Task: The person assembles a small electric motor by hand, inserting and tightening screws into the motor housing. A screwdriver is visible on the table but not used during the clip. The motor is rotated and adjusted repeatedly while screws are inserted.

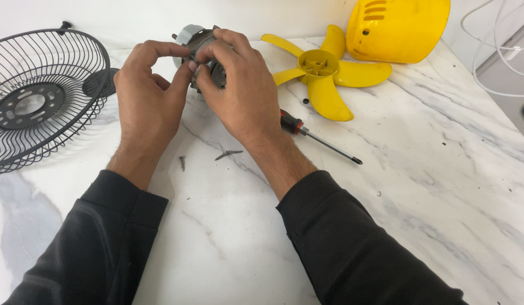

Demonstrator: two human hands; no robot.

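Head cam: both hands on the fan motor [201,42] at the far edge of the marble table [420,186], just beside the wire fan guard [42,96]. Left hand [146,99] has thumb and forefinger pinched on something small at the motor's face (too small to tell what, probably a screw or clip). Right hand [239,93] is clenched over the motor body from above, steadying it. Motor mostly hidden by the fingers.

Parts laid out: yellow blade [324,76] and yellow rear housing [397,28] to the right, well apart from the motor. Screwdriver [318,138] lies just by the right wrist, not held. Two loose screws [228,153] on the table between the forearms.

Judgement: fan is already stripped to sub-assemblies; the step in hand looks like finger work on a motor fastener or fitting. Next move calls for a firm hold on the motor body so it doesn't rotate, fine pinch control on the small part, and the driver within reach if finger torque won't do. Risk: small part drops and rolls on the smooth marble.
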